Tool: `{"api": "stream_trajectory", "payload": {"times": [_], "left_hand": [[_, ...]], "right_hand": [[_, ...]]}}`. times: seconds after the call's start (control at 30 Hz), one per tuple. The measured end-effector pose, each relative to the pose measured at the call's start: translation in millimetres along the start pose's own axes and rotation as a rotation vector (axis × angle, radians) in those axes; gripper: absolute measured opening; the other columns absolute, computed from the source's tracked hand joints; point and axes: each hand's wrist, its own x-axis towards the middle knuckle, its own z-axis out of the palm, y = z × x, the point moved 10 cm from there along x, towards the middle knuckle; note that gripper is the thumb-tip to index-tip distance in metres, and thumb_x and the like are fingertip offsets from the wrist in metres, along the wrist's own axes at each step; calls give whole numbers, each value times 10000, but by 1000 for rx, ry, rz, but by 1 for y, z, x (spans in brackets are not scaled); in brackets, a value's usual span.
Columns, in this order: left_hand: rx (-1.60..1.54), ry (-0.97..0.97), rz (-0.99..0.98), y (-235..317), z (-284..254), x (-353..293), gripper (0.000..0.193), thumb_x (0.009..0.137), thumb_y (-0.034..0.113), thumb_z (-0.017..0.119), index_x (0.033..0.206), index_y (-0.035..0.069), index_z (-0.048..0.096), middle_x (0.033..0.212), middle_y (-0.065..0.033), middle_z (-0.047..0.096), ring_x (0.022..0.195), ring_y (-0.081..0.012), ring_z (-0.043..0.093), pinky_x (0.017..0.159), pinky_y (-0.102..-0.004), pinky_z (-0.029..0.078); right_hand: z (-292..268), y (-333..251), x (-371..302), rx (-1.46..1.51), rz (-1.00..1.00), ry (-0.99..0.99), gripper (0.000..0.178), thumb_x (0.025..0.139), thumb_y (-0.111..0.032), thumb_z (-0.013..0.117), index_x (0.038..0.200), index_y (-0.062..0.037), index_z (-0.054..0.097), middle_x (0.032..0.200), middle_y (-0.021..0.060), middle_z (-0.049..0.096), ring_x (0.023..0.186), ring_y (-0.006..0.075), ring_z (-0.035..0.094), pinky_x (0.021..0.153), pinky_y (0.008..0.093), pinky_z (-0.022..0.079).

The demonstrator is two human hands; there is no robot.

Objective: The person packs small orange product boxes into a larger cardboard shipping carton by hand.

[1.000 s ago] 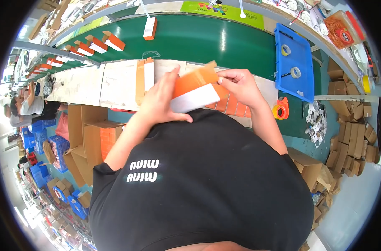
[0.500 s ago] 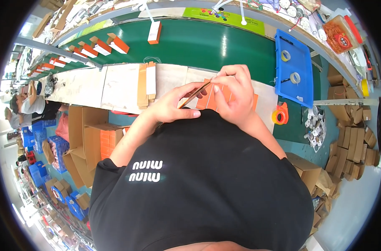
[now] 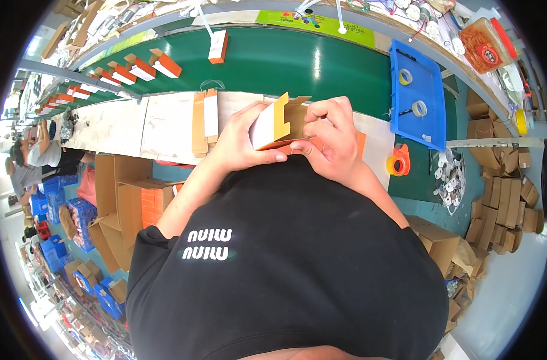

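Overhead, the head view looks down on a pale worktop running alongside a green conveyor belt; the floor beyond is crowded with brown cartons and blue crates. Along the belt ride small orange-and-white boxes, one standing further along. A stack of flat box blanks lies on the worktop just beside the left hand. That hand is curled around a half-folded orange-and-white carton, thumb underneath and fingers behind it, holding it above the worktop's near edge, close to the chest. The right hand is closed on the carton's brown inner flaps, fingertips pinching them.

A blue tray at the right holds two tape rolls, well apart from each other. An orange tape dispenser sits just below the tray.

The black shirt hides the worktop's near edge; the carton's underside cannot be seen. Another person at far left is cut off by the rim.
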Motion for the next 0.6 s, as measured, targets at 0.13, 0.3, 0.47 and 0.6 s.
{"api": "stream_trajectory", "payload": {"times": [0.13,0.3,0.47,0.6], "left_hand": [[11,198,263,12,-5,-12,934,750,691,813,1287,-17,527,1096,-185,681,960,-337,698,868,-409,542],[219,293,452,47,-8,-21,969,855,692,698,1460,-14,423,1284,-238,627,1148,-406,658,931,-465,547],[315,296,634,81,0,-27,796,877,596,714,1438,67,518,1323,-231,598,1097,-410,666,876,-458,575],[414,262,502,79,3,-31,720,832,570,763,1345,93,597,1267,-207,602,995,-387,675,780,-441,583]], "right_hand": [[5,8,-6,248,29,-48,292,809,-183,847,812,-53,585,919,66,609,857,284,517,767,396,463],[1,-1,-6,216,-23,-146,286,837,-175,823,811,-49,568,866,75,599,830,294,516,750,392,462],[-8,-2,-5,242,-49,-144,287,836,-176,824,813,-47,568,857,72,588,818,291,509,737,393,455],[-5,-7,-5,269,-49,-178,289,829,-161,831,818,-47,566,861,80,579,830,289,522,739,390,462]]}}
